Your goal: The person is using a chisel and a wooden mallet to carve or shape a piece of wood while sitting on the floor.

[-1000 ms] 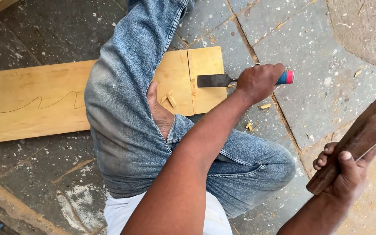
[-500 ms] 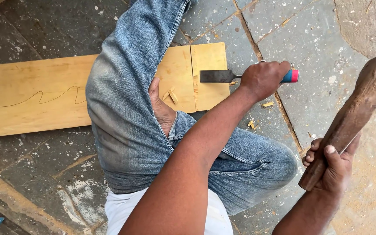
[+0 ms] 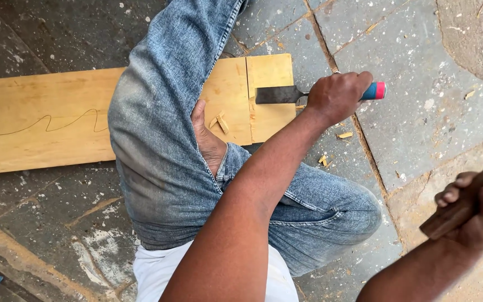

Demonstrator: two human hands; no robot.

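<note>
1. Left hand (image 3: pixel 336 95): clenched round the chisel (image 3: pixel 297 94), whose blue and red handle end sticks out past the fist. The flat blade lies low across the board, its edge at the sawn line near the board's end.
2. Right hand (image 3: pixel 476 210): wrapped tight round a wooden mallet handle (image 3: pixel 465 201), raised well apart from the chisel; the head is out of view.
3. Wooden board (image 3: pixel 40 120): flat on the stone floor (image 3: pixel 420 112), pinned under the person's jeans-clad leg (image 3: pixel 163 140). A wavy pencil line runs along it. Loose chips lie by the cut and on the floor.
4. Risks, as I judge them: a blow landing off the handle end could strike the gripping fist; the low blade angle could let the edge skid toward the leg; the board could shift if the leg eases.
</note>
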